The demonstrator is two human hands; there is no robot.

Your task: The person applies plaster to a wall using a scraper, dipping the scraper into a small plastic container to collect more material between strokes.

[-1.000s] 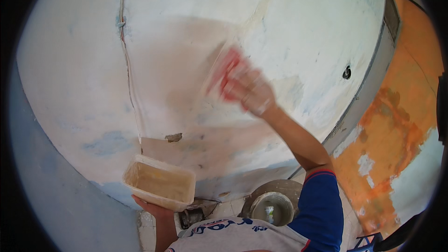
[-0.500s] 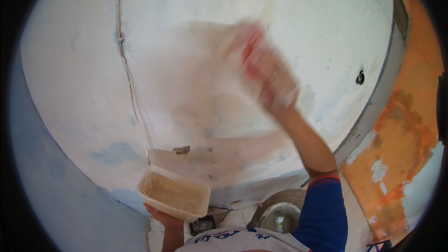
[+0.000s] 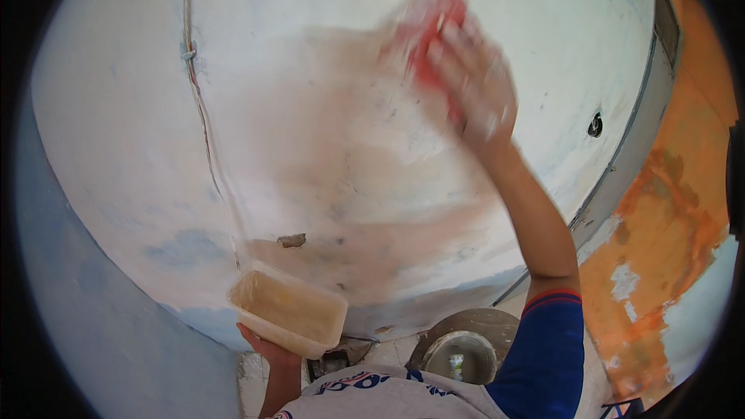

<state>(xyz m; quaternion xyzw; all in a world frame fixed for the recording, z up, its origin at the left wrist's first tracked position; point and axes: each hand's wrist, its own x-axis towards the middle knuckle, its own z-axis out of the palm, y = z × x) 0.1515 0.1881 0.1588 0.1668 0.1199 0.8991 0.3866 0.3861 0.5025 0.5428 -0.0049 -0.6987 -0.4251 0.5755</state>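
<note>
My right hand [image 3: 479, 89] is raised against the pale wall [image 3: 295, 109], its fingers closed over a red-and-whitish pad [image 3: 431, 40]. Motion smears the pad, so I cannot tell whether it is a rag or a sponge. Low on the left, my left hand [image 3: 273, 351] grips a rectangular translucent plastic tub [image 3: 289, 312] from below and the side. The tub tilts, showing a cloudy, yellowish inside. Damp brownish patches spread over the wall to the left of and below my right hand.
A cable [image 3: 203, 109] runs down the wall at left. A hole with a dark fitting [image 3: 595, 125] sits at right. A round bucket [image 3: 464, 357] stands on the floor by my body. An orange wall [image 3: 660, 225] with peeled patches rises at far right.
My right hand has moved up and slightly right across the wall with the red-and-whitish pad. The tub stays in my left hand, almost in place.
</note>
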